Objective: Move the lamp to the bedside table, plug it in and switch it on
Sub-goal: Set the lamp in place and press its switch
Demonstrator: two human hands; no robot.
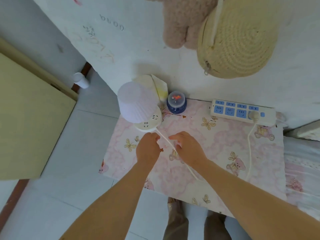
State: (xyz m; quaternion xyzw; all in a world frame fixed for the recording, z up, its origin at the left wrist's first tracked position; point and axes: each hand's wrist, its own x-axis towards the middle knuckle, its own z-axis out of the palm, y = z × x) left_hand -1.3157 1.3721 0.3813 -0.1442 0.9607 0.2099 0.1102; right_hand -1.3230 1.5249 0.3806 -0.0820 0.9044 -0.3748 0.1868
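Two hands worked over the middle of the surface [225, 170]: the left hand [149, 148] curled loosely with its fingers near one white cord [168, 142], the right hand [187, 147] with fingers clenched on that cord. Beyond them one lamp [138, 105] stood at the far left corner beside one blue jar [176, 102]. One power strip [242, 110] lay along the far edge with one plug [253, 115] in it.

We see the bedside table [216, 153], pink-patterned, bearing the lamp [138, 108] far left, a blue jar [176, 104] beside it, and a power strip [242, 110] far right.
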